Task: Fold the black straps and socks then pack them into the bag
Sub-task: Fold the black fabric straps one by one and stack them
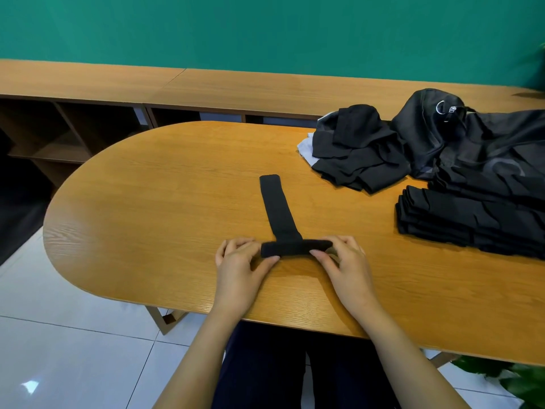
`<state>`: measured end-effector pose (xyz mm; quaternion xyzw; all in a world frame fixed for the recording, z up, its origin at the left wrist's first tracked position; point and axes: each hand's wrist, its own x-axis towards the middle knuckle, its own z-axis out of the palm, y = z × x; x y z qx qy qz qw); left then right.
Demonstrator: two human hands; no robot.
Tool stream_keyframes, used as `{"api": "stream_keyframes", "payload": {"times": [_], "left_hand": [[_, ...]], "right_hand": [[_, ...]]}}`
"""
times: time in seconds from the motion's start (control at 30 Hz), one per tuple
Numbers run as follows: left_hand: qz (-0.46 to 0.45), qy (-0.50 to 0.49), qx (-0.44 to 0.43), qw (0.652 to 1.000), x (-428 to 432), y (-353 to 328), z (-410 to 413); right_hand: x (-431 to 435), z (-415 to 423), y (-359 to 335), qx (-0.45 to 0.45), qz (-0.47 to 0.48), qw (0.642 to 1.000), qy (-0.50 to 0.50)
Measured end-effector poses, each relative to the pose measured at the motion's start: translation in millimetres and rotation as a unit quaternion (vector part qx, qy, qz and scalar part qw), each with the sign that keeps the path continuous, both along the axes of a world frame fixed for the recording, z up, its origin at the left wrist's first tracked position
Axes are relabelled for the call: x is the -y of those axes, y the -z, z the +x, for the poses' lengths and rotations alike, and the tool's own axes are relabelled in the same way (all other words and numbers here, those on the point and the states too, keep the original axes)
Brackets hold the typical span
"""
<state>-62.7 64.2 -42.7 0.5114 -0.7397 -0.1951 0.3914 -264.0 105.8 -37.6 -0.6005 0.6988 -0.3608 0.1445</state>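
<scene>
A black strap [275,206] lies on the wooden table [153,202], running away from me, with its near end rolled into a short crosswise roll. My left hand [240,268] pinches the roll's left end and my right hand [345,265] pinches its right end. A loose heap of black socks and straps [356,149] sits at the back right. A flat stack of folded black pieces [469,221] lies at the right. Behind it rests the black bag [460,137] with a metal ring near its top.
A long wooden bench with open shelves [88,119] runs along the green wall behind the table. White tiled floor lies to the left. Green plant leaves [510,379] show at the bottom right under the table's edge.
</scene>
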Motion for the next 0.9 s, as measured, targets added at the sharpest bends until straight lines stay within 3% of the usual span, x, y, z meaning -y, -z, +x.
{"api": "stream_keyframes", "payload": {"times": [0.3, 0.47, 0.7, 0.9], "left_hand": [[0.024, -0.054, -0.042, 0.997, -0.6, 0.1, 0.0], [0.028, -0.078, -0.006, 0.997, -2.4, -1.8, -0.8], [-0.009, -0.001, 0.057, 0.998, -1.0, 1.6, 0.0], [0.006, 0.035, 0.104, 0.994, -1.3, -0.2, -0.2]], "right_hand": [[1.8, 1.9, -2.2, 0.015, -0.009, 1.0, 0.007], [1.5, 3.4, -3.4, 0.014, -0.012, 1.0, 0.007], [1.0, 2.3, -0.4, -0.094, -0.035, 0.994, -0.05], [2.9, 2.1, 2.9, -0.111, -0.009, 0.99, -0.089]]}}
